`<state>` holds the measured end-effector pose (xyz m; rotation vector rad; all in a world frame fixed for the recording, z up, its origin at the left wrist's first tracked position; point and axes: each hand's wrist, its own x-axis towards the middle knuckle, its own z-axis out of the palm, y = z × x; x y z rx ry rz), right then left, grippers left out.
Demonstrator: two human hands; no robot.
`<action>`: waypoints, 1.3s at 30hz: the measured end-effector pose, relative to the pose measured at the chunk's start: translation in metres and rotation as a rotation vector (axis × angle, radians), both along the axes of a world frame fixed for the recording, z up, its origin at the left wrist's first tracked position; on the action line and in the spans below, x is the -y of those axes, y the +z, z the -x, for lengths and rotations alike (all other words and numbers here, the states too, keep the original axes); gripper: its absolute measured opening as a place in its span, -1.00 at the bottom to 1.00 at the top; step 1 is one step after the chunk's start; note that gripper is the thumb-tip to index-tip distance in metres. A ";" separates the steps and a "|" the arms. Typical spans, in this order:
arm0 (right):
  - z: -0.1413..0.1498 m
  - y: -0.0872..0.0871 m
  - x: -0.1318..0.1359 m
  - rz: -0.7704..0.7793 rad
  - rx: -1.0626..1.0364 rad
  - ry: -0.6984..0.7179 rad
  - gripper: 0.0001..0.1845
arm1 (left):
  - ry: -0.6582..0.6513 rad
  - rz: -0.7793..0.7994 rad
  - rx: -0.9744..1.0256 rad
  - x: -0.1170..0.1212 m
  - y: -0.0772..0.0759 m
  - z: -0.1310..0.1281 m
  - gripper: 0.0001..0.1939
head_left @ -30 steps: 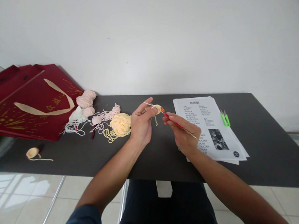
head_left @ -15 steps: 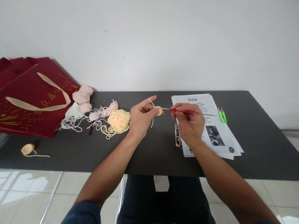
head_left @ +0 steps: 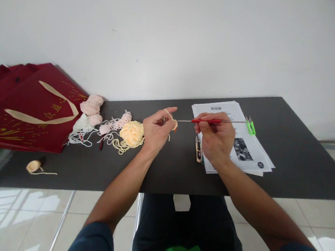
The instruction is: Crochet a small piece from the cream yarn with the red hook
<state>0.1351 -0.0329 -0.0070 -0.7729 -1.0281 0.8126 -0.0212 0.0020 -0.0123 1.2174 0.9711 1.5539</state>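
Note:
My left hand (head_left: pixel 158 129) pinches a small cream crochet piece (head_left: pixel 175 124) between thumb and fingers, and most of it is hidden. A strand of yarn loops over the raised index finger, and a bit of orange shows at the piece's lower edge. My right hand (head_left: pixel 216 137) grips a red-handled crochet hook (head_left: pixel 197 120) like a pen. Its thin metal shaft runs left to the piece, and the other end points right across the papers. Close to my left wrist lies a pale yellow yarn ball (head_left: pixel 132 134) with loose strands.
Printed sheets (head_left: pixel 220 106) lie under my right hand, with green thread snips (head_left: pixel 250 126) on their right edge and another pair of snips (head_left: pixel 198 150) on their left. Pink yarn (head_left: pixel 92 104) and dark red gift bags (head_left: pixel 25 101) stand left. A small cream crochet cup (head_left: pixel 33 166) sits far left.
My right hand has shifted slightly right with the hook, and the hook lies more level. The crochet piece has turned and shows less beside my left thumb.

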 end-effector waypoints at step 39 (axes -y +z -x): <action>0.009 -0.006 -0.009 0.377 -0.400 0.225 -0.76 | -0.144 0.074 0.135 -0.003 0.001 -0.001 -0.53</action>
